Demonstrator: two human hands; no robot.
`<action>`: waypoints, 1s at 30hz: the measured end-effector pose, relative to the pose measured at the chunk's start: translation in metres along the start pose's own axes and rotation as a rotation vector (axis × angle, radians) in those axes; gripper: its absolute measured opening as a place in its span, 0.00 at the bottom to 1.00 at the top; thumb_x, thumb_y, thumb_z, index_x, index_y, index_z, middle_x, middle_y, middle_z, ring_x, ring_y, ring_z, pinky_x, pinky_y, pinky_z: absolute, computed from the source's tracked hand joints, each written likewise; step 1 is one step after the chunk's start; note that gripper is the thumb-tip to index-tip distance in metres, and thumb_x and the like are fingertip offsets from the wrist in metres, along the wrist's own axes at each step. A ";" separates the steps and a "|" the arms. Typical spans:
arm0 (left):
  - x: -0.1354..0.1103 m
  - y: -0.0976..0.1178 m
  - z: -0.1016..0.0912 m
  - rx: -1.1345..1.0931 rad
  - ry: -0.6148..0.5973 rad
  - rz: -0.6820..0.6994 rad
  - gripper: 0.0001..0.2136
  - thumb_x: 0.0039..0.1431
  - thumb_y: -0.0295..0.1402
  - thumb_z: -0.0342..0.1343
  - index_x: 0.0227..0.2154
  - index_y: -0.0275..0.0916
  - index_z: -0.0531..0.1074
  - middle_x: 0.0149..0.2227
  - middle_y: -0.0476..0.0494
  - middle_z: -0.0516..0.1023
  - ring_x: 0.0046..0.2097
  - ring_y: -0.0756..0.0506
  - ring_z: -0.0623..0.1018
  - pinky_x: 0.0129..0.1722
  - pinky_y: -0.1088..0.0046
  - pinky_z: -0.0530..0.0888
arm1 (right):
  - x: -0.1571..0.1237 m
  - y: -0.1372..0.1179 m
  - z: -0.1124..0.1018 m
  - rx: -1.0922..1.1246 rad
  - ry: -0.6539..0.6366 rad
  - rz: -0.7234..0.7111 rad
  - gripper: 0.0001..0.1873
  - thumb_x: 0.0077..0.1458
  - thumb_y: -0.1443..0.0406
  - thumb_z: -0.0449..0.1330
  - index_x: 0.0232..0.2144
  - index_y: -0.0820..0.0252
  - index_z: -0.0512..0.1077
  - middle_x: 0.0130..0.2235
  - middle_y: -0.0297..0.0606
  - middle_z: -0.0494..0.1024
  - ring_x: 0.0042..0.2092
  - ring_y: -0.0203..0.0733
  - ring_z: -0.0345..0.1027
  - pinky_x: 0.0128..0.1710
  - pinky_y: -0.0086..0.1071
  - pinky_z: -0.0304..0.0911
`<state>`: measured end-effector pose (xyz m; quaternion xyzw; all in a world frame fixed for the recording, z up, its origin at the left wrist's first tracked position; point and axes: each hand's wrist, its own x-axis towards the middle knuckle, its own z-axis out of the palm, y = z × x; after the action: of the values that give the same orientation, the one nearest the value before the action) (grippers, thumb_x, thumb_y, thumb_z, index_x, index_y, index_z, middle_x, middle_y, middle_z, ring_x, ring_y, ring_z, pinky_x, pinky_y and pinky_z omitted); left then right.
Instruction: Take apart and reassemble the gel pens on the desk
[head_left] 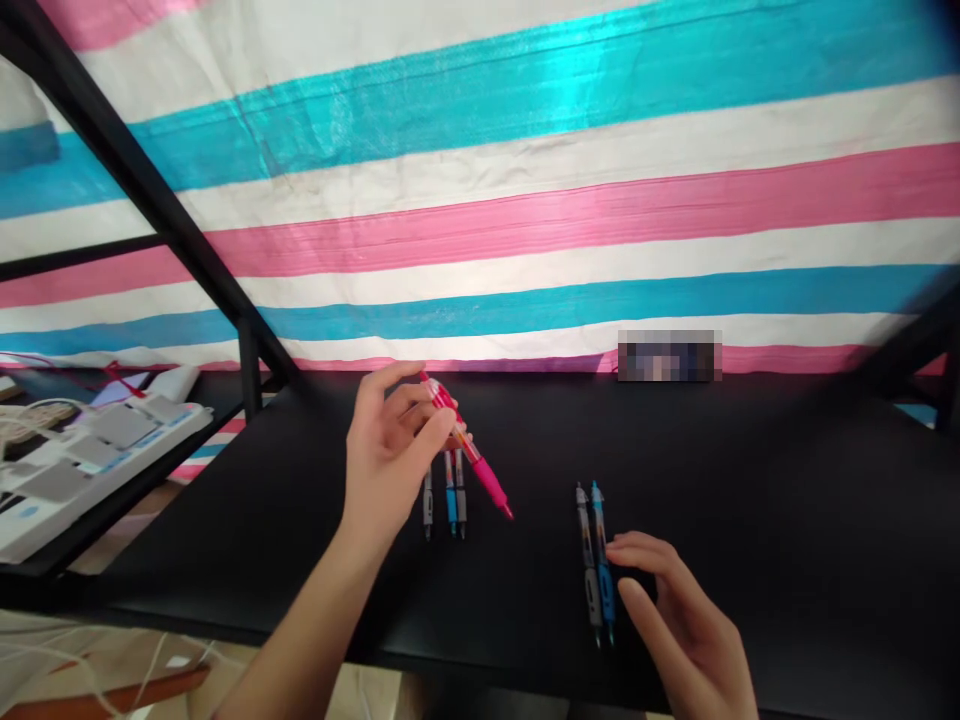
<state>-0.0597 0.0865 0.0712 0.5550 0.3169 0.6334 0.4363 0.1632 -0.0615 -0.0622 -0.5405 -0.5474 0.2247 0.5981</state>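
Head view: pens (605, 588) on black table (525, 590), striped sheet (525, 220).

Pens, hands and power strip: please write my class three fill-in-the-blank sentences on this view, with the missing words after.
The left hand holds a slim clear plastic pen with a ____ grip.
Of the two slim plastic pens beside the right hand, the nearer has a ____ grip.
The long white plastic power strip lies on the person's ____ side.

Missing words: pink; blue; left.
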 end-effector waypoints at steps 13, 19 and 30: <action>0.027 -0.061 -0.025 0.043 -0.116 -0.294 0.20 0.51 0.33 0.74 0.47 0.41 0.79 0.34 0.48 0.81 0.33 0.47 0.82 0.30 0.72 0.82 | -0.006 0.012 -0.006 -0.007 0.029 0.008 0.05 0.65 0.65 0.64 0.38 0.53 0.81 0.48 0.44 0.82 0.50 0.50 0.80 0.45 0.32 0.77; 0.025 -0.064 -0.025 0.066 -0.126 -0.282 0.18 0.48 0.34 0.75 0.42 0.40 0.79 0.34 0.47 0.83 0.32 0.46 0.82 0.31 0.69 0.83 | -0.008 0.015 -0.006 0.026 0.040 0.043 0.05 0.65 0.65 0.64 0.37 0.53 0.81 0.49 0.44 0.81 0.51 0.50 0.79 0.46 0.31 0.76; 0.025 -0.062 -0.026 0.088 -0.132 -0.287 0.18 0.51 0.33 0.73 0.44 0.41 0.77 0.37 0.43 0.86 0.34 0.45 0.84 0.33 0.69 0.82 | -0.007 0.005 -0.001 0.104 0.087 0.103 0.05 0.66 0.64 0.64 0.37 0.52 0.81 0.49 0.45 0.81 0.53 0.52 0.77 0.50 0.34 0.75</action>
<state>-0.0728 0.1368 0.0223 0.5629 0.3909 0.5124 0.5174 0.1633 -0.0666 -0.0693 -0.5453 -0.4800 0.2594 0.6364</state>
